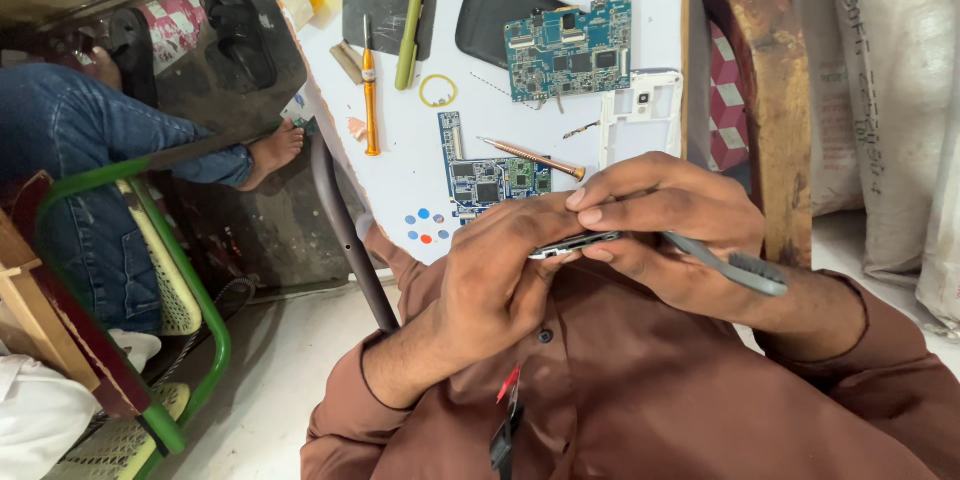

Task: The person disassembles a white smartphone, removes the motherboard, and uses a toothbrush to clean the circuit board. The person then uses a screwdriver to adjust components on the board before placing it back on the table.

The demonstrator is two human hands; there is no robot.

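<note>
Both my hands meet over my lap, in front of my brown shirt. My left hand (495, 280) and my right hand (665, 220) together grip a thin phone part (578, 242), seen edge-on between the fingertips. A grey brush-like tool (735, 267) also lies in my right hand, its head sticking out to the right past the wrist. Just beyond my hands is the near edge of a white table (400, 170).
On the table lie a teal circuit board (568, 50), a blue circuit board (485, 178), a copper screwdriver (532, 158), an orange-handled screwdriver (370, 90), a white phone frame (640, 110) and a black back cover (488, 12). Another person's jeans-clad leg and bare foot (272, 150) are at left, a wooden chair (765, 90) at right.
</note>
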